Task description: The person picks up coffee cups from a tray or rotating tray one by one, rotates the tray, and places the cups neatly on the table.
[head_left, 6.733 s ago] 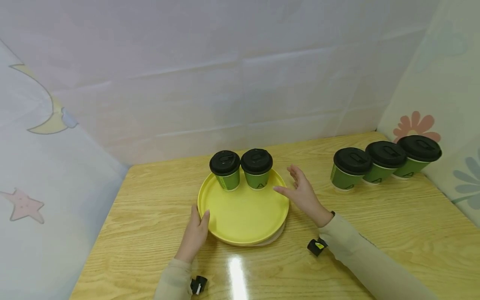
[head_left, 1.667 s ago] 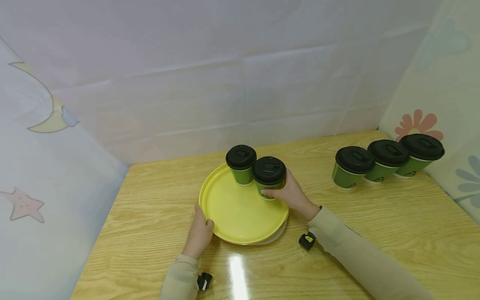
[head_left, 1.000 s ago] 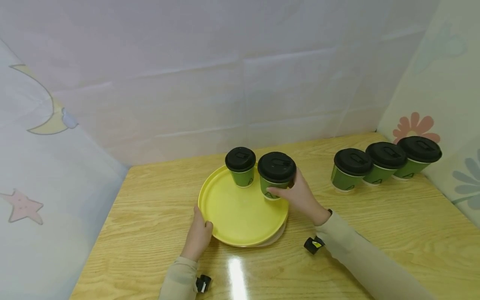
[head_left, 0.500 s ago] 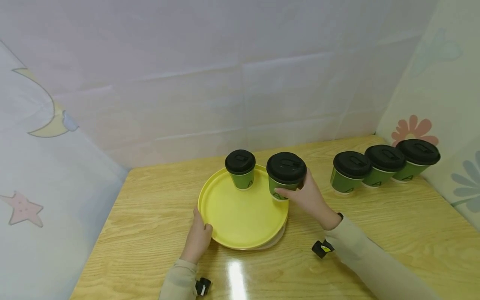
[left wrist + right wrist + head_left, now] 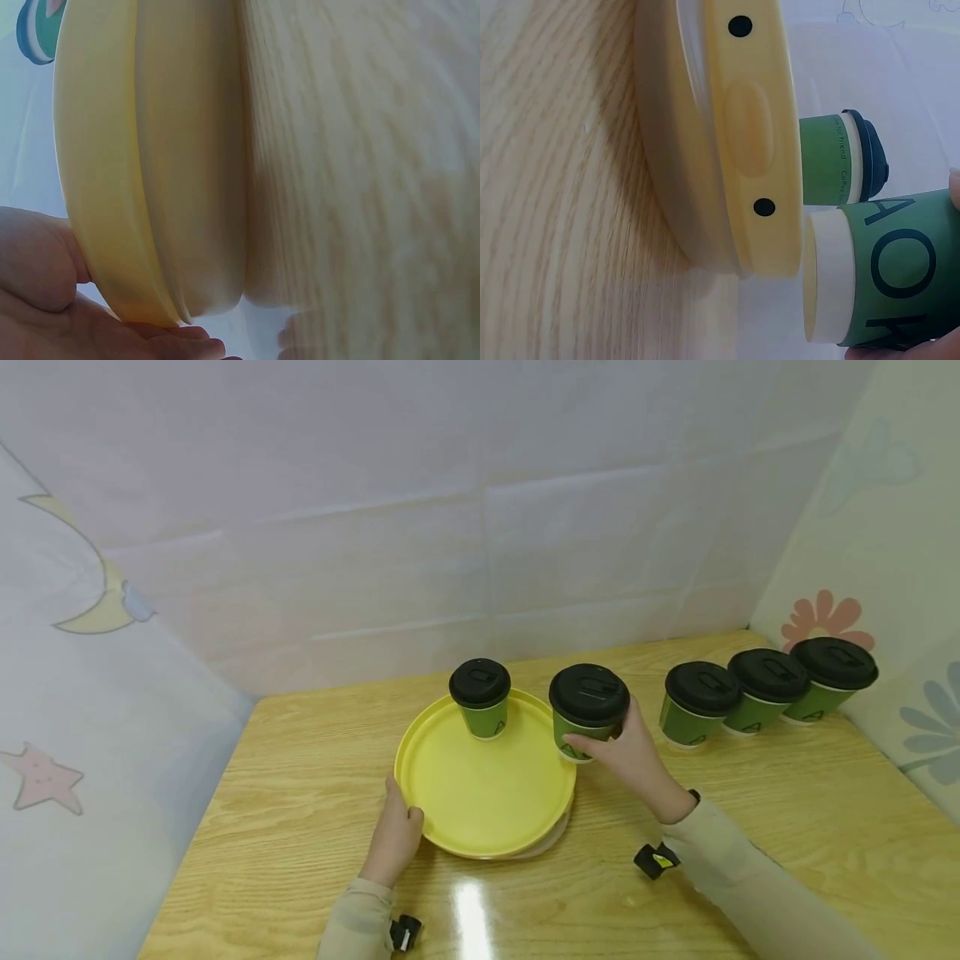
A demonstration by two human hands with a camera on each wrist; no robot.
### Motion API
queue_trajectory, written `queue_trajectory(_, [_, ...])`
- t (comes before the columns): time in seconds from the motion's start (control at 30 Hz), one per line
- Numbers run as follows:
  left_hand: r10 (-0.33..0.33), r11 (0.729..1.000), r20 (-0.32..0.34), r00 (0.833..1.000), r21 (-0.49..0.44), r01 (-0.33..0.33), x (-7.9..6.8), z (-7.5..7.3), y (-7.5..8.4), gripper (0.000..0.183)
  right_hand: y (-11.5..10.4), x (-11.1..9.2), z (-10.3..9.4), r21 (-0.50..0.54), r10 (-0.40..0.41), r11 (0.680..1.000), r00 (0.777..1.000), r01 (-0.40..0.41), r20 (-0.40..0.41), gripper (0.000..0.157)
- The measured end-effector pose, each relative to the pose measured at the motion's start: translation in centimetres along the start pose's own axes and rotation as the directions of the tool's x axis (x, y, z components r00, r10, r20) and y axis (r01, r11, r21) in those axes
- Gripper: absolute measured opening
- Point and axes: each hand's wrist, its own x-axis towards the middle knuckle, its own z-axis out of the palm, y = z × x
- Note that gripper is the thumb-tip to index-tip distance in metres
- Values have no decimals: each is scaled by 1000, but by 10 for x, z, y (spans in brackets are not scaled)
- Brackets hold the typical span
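My right hand point(image 5: 630, 752) grips a green paper coffee cup point(image 5: 581, 739) with a black lid, fingers and thumb around its side. That cup is upright at the right rim of a round yellow tray point(image 5: 480, 802); in the right wrist view the base of the gripped cup point(image 5: 900, 270) is about level with the tray's top edge. A second lidded coffee cup point(image 5: 486, 720) stands at the back of the tray. At the tray's left rim, my left hand point(image 5: 395, 835) holds the edge between thumb and fingers, as the left wrist view shows at the yellow rim point(image 5: 97, 187).
Beneath the tray is a paler round base point(image 5: 551, 841) on the wooden table point(image 5: 300, 777). Three more lidded coffee cups, the nearest cup point(image 5: 690, 722) among them, stand in a row at the right. A pale curtain point(image 5: 360, 568) closes off the back.
One cup was taken hold of by my right hand and carried right to the tray's edge. The other cup sits further right than at first. My left hand has closed on the rim.
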Motion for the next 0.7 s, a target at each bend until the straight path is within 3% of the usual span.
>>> queue_trajectory(0.7, [-15,1000,3,1000,-2,15,-1,0,1,70,5,-4,-14,-16,20,1000,996,-21,-83,94])
